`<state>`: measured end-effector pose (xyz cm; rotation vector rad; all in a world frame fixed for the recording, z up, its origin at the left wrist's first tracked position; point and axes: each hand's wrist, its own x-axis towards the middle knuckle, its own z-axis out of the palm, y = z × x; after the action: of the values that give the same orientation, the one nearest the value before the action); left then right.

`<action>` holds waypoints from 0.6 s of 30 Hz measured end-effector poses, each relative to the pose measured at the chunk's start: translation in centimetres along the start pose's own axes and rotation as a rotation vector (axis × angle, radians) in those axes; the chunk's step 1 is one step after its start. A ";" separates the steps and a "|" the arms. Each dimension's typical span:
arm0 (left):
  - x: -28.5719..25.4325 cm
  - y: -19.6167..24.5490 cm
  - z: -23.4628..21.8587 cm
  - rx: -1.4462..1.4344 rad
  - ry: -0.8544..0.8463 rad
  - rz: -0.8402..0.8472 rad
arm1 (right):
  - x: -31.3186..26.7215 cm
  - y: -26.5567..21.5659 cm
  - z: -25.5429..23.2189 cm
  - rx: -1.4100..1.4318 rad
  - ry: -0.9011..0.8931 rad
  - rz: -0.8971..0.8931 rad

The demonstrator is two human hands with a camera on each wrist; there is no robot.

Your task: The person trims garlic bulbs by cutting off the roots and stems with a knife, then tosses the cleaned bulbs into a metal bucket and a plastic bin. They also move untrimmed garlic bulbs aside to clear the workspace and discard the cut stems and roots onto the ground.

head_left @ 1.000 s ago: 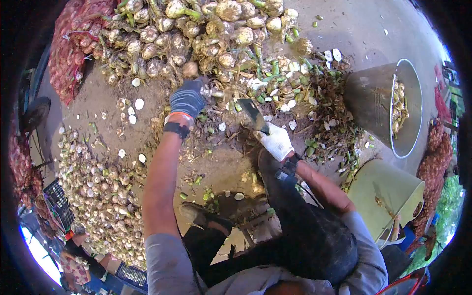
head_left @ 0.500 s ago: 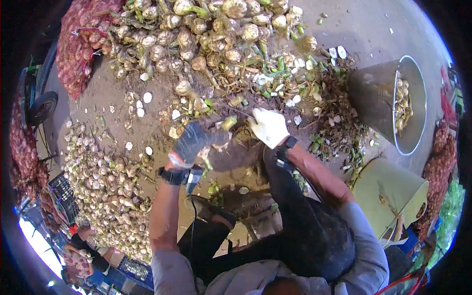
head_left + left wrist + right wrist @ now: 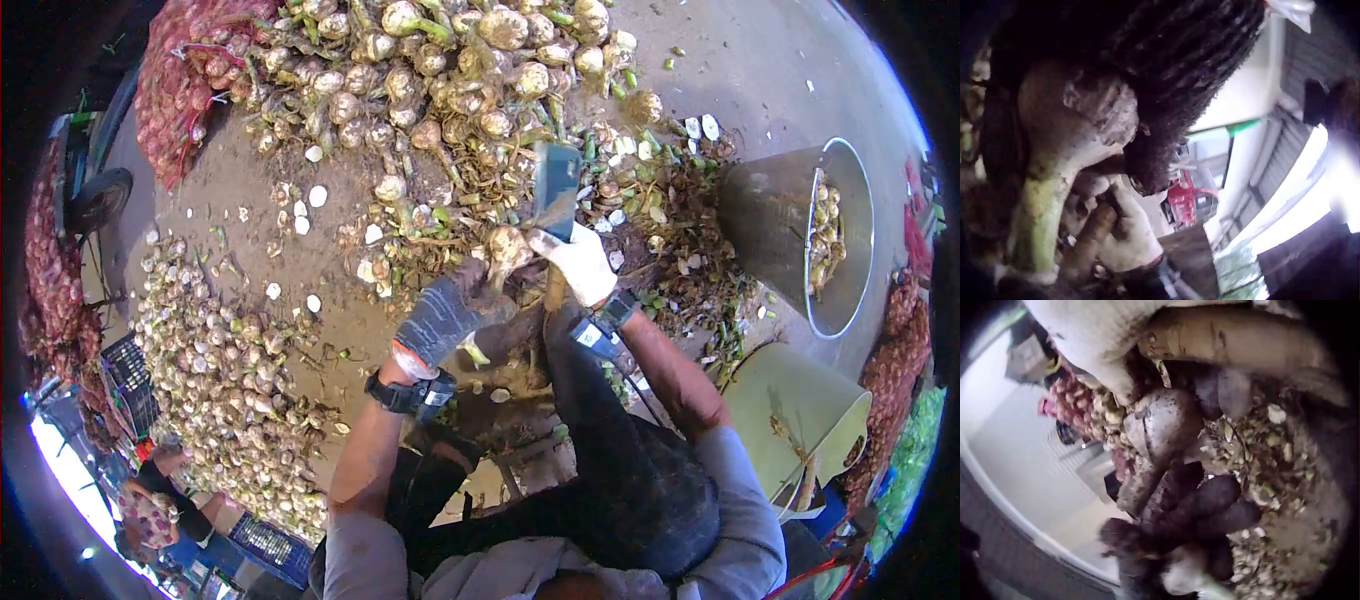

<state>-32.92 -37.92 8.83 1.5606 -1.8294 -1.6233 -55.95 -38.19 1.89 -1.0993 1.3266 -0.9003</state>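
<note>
I am holding one bulb (image 3: 505,246) in my left hand (image 3: 445,315), whose dark-gloved fingers are curling round its lower part and green stalk; the left wrist view is showing the bulb (image 3: 1079,119) pressed against the glove. The bulb is sitting just in front of my knee, above the litter of trimmings (image 3: 690,250) and below the big heap of untrimmed bulbs (image 3: 430,70).

My right hand (image 3: 578,262), in a white glove, is gripping the wooden handle of the cleaver (image 3: 556,195), its fingers wrapping fully round it. The blade is standing raised, just above and right of the bulb, not touching it.

I am judging the step in hand to be the trimming stroke: blade lifted, bulb presented. The next move is calling for a short chop onto the root or stalk end, with my left fingers kept well back from the cut line.

Both forearms are reaching forward and converging, elbows bent, wrists close together. A metal bucket (image 3: 770,215) holding trimmed pieces is standing to my right.
</note>
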 end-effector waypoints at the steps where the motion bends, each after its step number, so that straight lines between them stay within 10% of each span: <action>1: -0.2 0.1 -0.2 0.035 -0.080 0.059 | 0.0 -1.1 0.2 0.003 -0.002 0.000; 7: -0.5 -2.3 1.2 -0.257 -0.157 -0.088 | -0.4 -4.7 1.3 -0.234 -0.198 -0.042; 13: -0.4 -4.2 2.5 0.383 0.269 0.231 | -1.5 -5.4 2.0 -0.249 -0.211 -0.168; 18: -1.2 -3.7 2.8 -0.102 0.236 -0.034 | -2.7 -5.9 1.3 -0.945 -0.257 -0.405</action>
<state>-32.56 -34.73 5.32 1.6667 -1.5828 -1.4507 -54.32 -37.05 8.24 -2.1896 1.3452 -0.3437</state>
